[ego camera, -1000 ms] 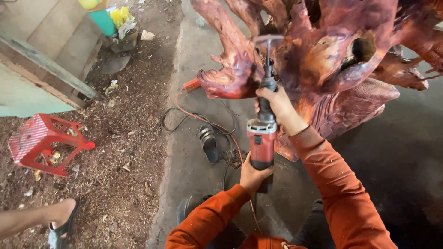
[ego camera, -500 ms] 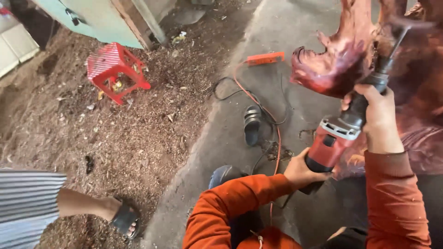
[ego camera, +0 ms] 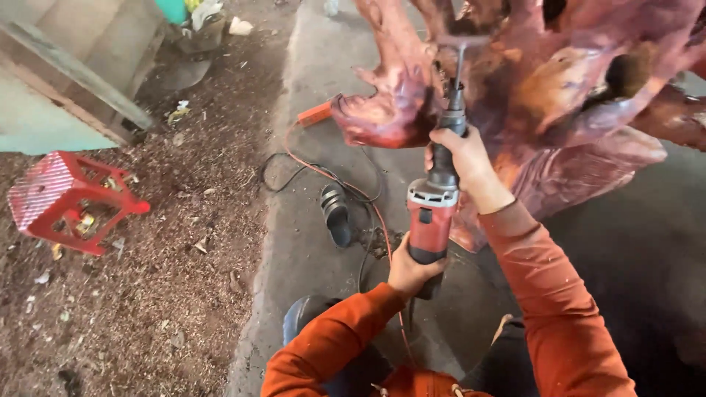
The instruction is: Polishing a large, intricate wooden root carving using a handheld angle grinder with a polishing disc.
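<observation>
A red and grey power grinder (ego camera: 432, 213) points up at a large reddish carved wood root (ego camera: 544, 81). Its thin bit (ego camera: 457, 62) reaches into a hollow of the wood. My left hand (ego camera: 410, 272) grips the rear end of the tool's red body. My right hand (ego camera: 465, 158) wraps around the black neck near the front. Both arms wear orange sleeves.
A red plastic stool (ego camera: 66, 202) lies tipped on the sawdust-covered ground at left. An orange and black cord (ego camera: 331, 176) loops over the concrete beside a dark sandal (ego camera: 336, 213). Wooden boards (ego camera: 73, 73) lean at top left.
The view has swung back to the right; the person's sandalled foot at lower left has left the frame. The grinder now stands more upright against the wood, both hands still on it.
</observation>
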